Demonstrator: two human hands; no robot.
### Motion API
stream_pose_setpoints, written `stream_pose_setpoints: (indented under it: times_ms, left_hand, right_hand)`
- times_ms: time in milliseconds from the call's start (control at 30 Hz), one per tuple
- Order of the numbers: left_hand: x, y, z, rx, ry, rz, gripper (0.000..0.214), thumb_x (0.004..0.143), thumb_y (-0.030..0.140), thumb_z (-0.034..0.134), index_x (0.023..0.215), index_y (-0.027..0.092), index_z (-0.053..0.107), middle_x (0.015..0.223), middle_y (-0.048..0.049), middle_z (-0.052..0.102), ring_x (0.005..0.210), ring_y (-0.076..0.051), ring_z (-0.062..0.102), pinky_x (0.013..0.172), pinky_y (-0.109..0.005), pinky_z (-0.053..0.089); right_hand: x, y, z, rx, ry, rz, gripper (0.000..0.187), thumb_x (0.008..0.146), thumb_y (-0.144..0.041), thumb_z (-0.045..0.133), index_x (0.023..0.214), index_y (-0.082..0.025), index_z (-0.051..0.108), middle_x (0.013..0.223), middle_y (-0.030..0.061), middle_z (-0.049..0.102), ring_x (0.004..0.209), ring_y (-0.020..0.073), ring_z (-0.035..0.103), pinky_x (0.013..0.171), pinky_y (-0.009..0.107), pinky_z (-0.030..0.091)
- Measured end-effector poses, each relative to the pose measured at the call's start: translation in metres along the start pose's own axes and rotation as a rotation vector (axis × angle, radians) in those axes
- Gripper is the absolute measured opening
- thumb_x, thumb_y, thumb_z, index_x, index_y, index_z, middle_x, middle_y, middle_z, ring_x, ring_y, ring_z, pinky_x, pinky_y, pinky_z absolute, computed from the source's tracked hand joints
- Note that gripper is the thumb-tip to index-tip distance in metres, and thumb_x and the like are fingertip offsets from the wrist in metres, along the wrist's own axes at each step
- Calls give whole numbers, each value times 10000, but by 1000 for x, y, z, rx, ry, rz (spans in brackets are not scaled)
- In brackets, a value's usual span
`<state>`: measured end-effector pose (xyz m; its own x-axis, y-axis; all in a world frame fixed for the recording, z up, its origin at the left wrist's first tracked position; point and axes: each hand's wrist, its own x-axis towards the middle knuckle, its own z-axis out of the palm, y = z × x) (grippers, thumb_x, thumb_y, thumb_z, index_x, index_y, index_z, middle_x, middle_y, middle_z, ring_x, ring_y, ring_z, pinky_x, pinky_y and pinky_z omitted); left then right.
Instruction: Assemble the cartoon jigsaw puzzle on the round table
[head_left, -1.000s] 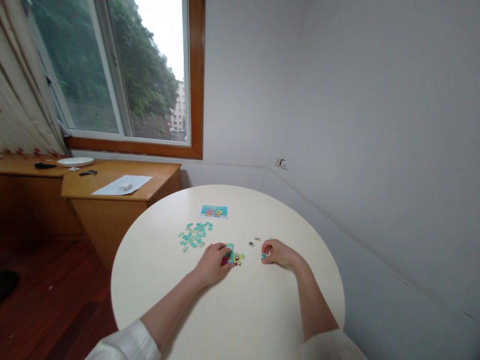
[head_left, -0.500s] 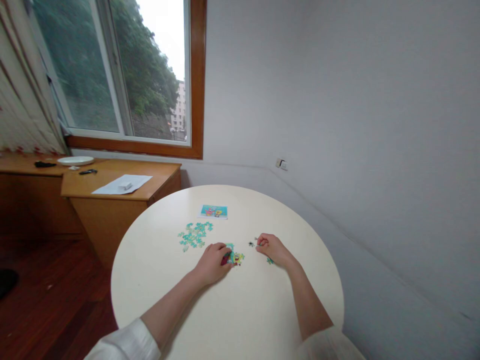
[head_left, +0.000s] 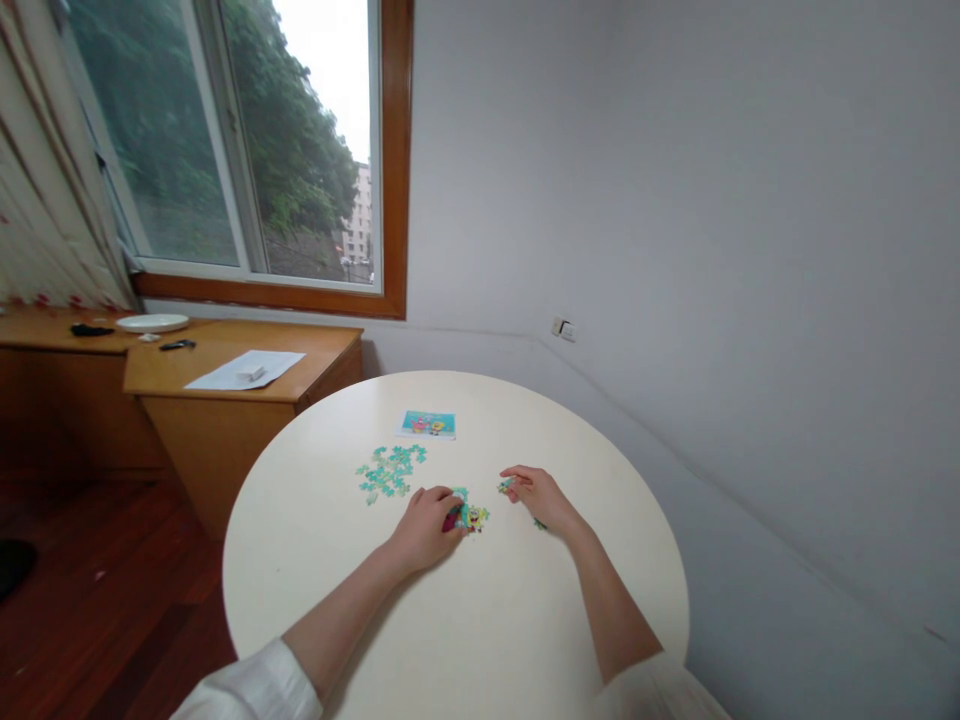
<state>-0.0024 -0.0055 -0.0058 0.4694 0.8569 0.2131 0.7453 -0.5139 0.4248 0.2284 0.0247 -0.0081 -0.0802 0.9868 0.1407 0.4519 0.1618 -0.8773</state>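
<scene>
Teal puzzle pile [head_left: 394, 468], white table [head_left: 465, 640], right fingers now farther left.

Taking the tabletop as a clock, the pile lies at ten; the left hand [head_left: 427, 518], unmoved, arches palm-down from eight, fingers and thumb spread over the joined puzzle [head_left: 476, 517] at the centre, its grip impossible to tell; the picture card [head_left: 427, 425] sits near twelve; at two, the right hand [head_left: 541, 497] has slid slightly left onto a small loose piece [head_left: 505, 486], so work is among the spares, with the joined part unchanged; its forearm comes from five, wrist low, fingertips narrowly spaced, whether pinching I cannot tell; another piece [head_left: 539, 523] lies at three, beside the wrist.
</scene>
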Motion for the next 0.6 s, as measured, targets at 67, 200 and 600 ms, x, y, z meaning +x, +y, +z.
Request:
stream_pose_setpoints:
  times_ms: [67, 200, 600]
  left_hand:
    - [-1, 1, -1, 1, 0, -3, 347, 773, 349, 585, 1088, 212, 629, 1195, -94, 577, 1104, -246, 517, 996, -401, 353]
    - [-1, 2, -2, -8, 1, -6, 338, 771, 347, 585, 1081, 218, 627, 1198, -93, 575, 1114, -249, 516, 1002, -413, 347]
    - [1, -5, 7, -41, 41, -61, 300, 767, 332, 592, 1051, 237, 598, 1183, -85, 571, 1151, -244, 496, 1075, -585, 80]
  right_hand:
    - [0, -1, 1, -18, 11, 32, 215, 710, -172, 491, 863, -156, 642, 576, -4, 607, 613, 138, 594, 658, 272, 455]
    - [0, -5, 2, -5, 28, 83, 191, 692, -149, 498, 800, -155, 655, 576, 4, 623, 608, 140, 602, 654, 269, 454]
    - [1, -3, 13, 121, -45, 71, 95, 652, -203, 599, 725, -146, 623, 636, 26, 649, 657, 152, 611, 667, 281, 454]
